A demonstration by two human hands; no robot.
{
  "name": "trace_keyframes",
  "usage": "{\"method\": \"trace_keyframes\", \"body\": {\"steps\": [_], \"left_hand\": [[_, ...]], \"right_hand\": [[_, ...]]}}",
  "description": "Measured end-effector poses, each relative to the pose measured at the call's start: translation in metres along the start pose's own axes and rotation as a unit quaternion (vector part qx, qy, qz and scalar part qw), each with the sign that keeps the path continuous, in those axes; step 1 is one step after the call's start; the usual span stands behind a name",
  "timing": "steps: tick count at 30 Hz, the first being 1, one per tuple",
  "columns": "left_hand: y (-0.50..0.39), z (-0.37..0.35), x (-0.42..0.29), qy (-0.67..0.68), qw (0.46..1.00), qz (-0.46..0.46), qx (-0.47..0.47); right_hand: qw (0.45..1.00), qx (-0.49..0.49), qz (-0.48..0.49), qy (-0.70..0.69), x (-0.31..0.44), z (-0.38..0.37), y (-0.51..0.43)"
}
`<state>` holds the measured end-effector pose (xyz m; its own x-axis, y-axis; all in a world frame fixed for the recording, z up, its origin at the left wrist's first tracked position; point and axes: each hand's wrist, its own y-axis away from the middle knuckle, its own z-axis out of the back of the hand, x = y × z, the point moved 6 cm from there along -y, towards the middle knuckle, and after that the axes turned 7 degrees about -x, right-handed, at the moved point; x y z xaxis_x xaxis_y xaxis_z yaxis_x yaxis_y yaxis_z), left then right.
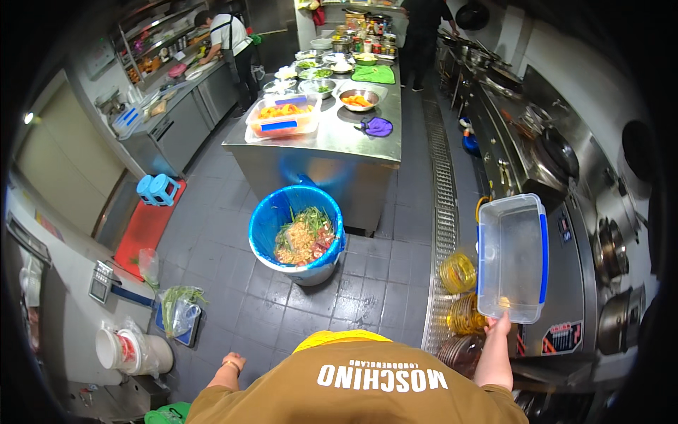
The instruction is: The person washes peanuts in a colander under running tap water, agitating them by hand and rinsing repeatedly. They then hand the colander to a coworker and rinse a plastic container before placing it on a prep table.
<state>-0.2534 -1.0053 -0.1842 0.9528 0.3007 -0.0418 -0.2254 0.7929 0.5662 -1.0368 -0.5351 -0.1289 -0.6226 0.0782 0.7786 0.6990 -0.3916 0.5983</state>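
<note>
At the lower right, my right hand [498, 322] grips the near edge of a clear plastic container [511, 254] with a blue clip along one side; its inside shows bare. My left hand [234, 362] hangs over the tiled floor at lower left with its fingers curled and nothing visible in it. Between and beyond my hands stands a bin with a blue liner [259, 233], holding food scraps and green stalks. On the steel table ahead are a lidded container of orange food [283, 116], a metal bowl of orange pieces [359, 99] and a purple cloth [377, 127].
Large oil jars [458, 273] stand beside the floor drain grate [444, 185] at right, near the steel stove line [492, 143]. A floor scale [183, 318] with green stalks and white buckets [135, 352] are at left. One person [230, 42] works at the left counter, another [421, 37] stands far right.
</note>
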Motion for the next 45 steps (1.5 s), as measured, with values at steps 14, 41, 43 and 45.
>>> {"method": "trace_keyframes", "body": {"steps": [14, 41, 43, 45], "left_hand": [[-0.134, 0.096, -0.413, 0.074, 0.940, -0.315, -0.111], [0.073, 0.281, -0.782, 0.559, 0.679, -0.472, -0.052], [0.066, 0.287, -0.751, 0.441, 0.781, -0.400, -0.189], [0.053, 0.284, -0.723, 0.562, 0.763, -0.273, -0.168]], "right_hand": [[0.996, 0.085, -0.003, -0.020, 0.099, -0.230, 0.012], [0.588, 0.647, 0.250, 0.416, 0.319, -0.710, 0.138], [0.526, 0.671, 0.266, 0.450, 0.311, -0.740, 0.184], [0.471, 0.677, 0.302, 0.477, 0.302, -0.765, 0.223]]}}
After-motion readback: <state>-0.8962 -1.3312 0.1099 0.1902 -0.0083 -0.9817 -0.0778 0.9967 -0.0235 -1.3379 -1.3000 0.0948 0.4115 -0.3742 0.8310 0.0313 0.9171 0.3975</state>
